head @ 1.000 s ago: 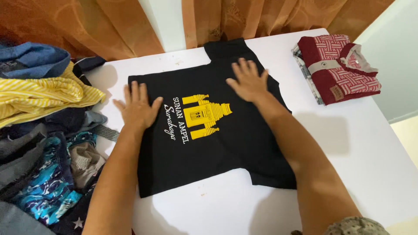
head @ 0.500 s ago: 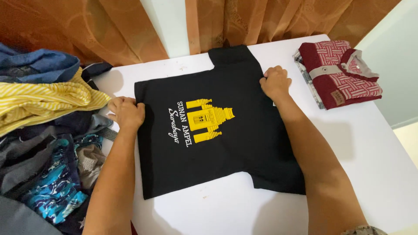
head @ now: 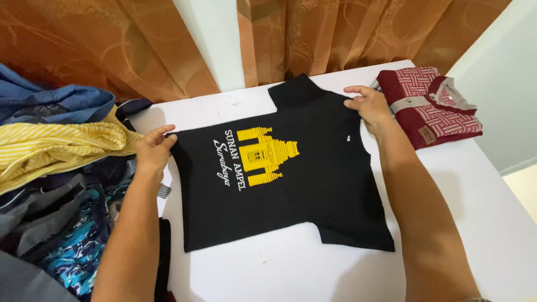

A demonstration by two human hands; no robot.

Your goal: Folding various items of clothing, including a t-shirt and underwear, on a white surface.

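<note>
Half a second ago both hands sat as closed fists on the side edges of the black T-shirt [head: 285, 179]; now they have shifted toward its far edge, and the cloth there is drawn up a little off the bench [head: 291, 274]. The left hand [head: 152, 146] pinches the shirt's far left corner between thumb and fingers. The right hand [head: 369, 105] grips the far right edge near the sleeve, fingers curled over the fabric. The two hands are well apart, one at each side of the garment.

The shirt lies spread across the middle of the white bench, its yellow building print and white lettering face up, its near hem flat on the surface.

No container shows. To the left, a loose heap of clothes [head: 50, 168] rests against the bench, a yellow striped piece on top. At the far right corner lies a folded red patterned polo shirt [head: 430, 106], just beside the right hand. Orange curtains [head: 140, 45] hang behind.
</note>
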